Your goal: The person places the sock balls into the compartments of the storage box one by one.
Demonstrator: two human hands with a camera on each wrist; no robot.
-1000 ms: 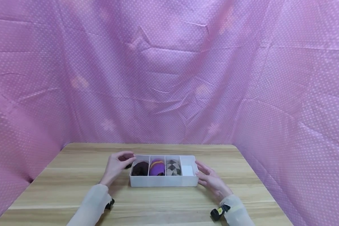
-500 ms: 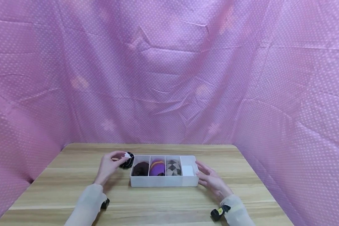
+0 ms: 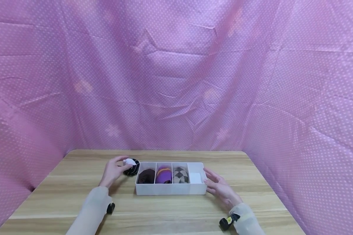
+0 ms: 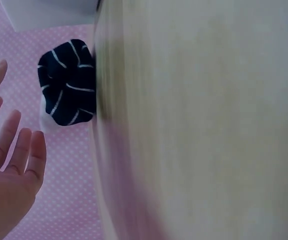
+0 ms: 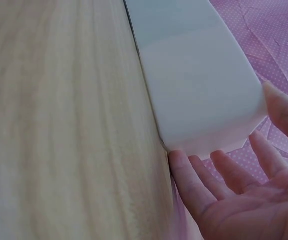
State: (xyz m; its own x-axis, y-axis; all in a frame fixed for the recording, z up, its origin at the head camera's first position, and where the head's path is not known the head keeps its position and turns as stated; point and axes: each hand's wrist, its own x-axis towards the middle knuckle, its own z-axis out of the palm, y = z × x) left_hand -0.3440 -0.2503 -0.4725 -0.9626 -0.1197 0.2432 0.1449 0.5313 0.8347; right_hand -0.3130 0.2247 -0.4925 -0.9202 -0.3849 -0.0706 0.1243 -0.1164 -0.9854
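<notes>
A black rolled-up sock bundle (image 3: 131, 170) with thin white stripes and a white part stands on the table, just left of the white divided box (image 3: 170, 189). My left hand (image 3: 112, 170) is beside it, and in the left wrist view its fingers (image 4: 14, 145) are spread, apart from the bundle (image 4: 66, 82). At the box's right end, my right hand (image 3: 220, 188) touches the wall with extended fingertips. Three box compartments hold rolled cloth bundles that look like socks: dark brown (image 3: 146, 176), purple with an orange band (image 3: 164, 175), and grey checked (image 3: 180, 175).
The rightmost compartment (image 3: 195, 177) shows a bare white floor. Under everything lies a wood-grain table (image 3: 164, 215). Pink dotted cloth (image 3: 176, 81) hangs behind it and along both sides.
My left hand has drawn back leftward from the box's left end, bringing the striped black bundle and its white part into view. My right hand and the box stay in place.
</notes>
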